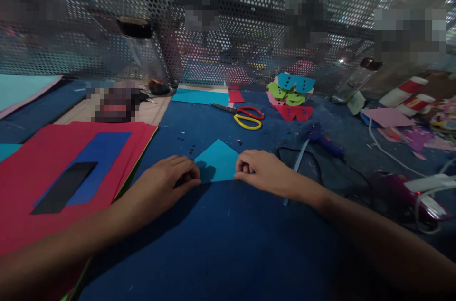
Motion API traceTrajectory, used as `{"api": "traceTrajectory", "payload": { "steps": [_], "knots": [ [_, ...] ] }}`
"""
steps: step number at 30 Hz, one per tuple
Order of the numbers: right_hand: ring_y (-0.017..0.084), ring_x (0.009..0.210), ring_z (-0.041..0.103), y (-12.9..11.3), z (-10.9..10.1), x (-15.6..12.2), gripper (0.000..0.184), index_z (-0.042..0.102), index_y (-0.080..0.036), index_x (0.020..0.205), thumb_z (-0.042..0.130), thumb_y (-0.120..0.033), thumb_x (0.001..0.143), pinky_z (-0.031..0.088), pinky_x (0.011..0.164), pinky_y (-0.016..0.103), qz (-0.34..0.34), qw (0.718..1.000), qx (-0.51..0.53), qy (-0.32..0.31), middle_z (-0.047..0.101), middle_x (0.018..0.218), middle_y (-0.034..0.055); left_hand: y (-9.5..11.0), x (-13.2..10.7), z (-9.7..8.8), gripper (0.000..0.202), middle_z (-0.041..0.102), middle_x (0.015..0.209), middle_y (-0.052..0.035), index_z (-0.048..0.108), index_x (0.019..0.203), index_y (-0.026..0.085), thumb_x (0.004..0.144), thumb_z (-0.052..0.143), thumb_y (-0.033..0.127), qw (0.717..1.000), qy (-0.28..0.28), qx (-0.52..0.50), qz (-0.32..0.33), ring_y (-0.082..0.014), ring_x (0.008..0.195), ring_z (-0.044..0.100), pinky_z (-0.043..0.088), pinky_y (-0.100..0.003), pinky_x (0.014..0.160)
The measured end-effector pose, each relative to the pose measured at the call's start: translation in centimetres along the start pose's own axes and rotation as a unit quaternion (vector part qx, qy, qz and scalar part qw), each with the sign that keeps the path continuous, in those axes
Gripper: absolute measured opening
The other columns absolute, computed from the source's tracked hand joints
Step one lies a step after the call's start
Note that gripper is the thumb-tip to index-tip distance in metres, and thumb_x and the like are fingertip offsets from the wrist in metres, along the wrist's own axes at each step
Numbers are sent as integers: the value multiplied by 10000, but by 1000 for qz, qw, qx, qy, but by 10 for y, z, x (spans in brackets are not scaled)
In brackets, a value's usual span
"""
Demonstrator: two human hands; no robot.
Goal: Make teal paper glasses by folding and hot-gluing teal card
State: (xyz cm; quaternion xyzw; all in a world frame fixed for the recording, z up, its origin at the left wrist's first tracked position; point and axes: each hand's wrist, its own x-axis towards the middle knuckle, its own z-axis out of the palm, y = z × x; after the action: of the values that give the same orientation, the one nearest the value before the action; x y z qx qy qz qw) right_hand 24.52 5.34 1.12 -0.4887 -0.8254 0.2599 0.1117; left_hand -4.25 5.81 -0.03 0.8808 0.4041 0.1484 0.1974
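A light blue sheet of paper [218, 161], folded to a triangle, lies on the dark blue table with its point away from me. My left hand [178, 172] pinches its left corner, fingers curled. At the right corner my right hand [261, 170] is closed on the paper too, thumb against the near edge. Beyond the triangle rest scissors [242, 115] with one red and one yellow handle. Several small black paper bits [192, 150] are scattered close to my left hand.
Red paper sheets [21, 187] bearing blue and black strips lie at left. A blue glue gun [326, 143] with its cord is at right, near a purple device [423, 201]. Coloured paper cutouts [294, 97] and a glass jar [147, 59] stand before the perforated metal screen [242, 16].
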Motion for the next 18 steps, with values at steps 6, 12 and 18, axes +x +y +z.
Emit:
{"api": "traceTrajectory", "payload": {
  "steps": [6, 12, 18],
  "knots": [
    [137, 776, 590, -2, -1, -2, 151, 669, -208, 871, 723, -332, 939, 341, 671, 275, 8, 1000, 6, 4, 681, 887, -4, -6, -1, 8, 188, 670, 948, -33, 680, 974, 210, 1043, 521, 285, 998, 17, -1, 67, -190, 872, 643, 490, -312, 795],
    [145, 799, 594, -1, 0, -2, 161, 681, -209, 868, 717, -344, 948, 350, 687, 280, 13, 1000, -7, -1, 679, 903, 6, -7, -4, 13, 329, 677, 1053, -45, 692, 1229, 287, 1060, 436, 169, 981, 63, 88, 160, -185, 882, 654, 481, -321, 771],
    [134, 773, 586, 1, 0, 0, 168, 674, -208, 855, 723, -342, 944, 342, 681, 278, 7, 1000, -9, -5, 672, 882, -2, -8, -8, 14, 409, 666, 1058, -56, 694, 1263, 309, 1033, 427, 102, 968, 70, 143, 193, -197, 844, 622, 462, -339, 759]
  ]
}}
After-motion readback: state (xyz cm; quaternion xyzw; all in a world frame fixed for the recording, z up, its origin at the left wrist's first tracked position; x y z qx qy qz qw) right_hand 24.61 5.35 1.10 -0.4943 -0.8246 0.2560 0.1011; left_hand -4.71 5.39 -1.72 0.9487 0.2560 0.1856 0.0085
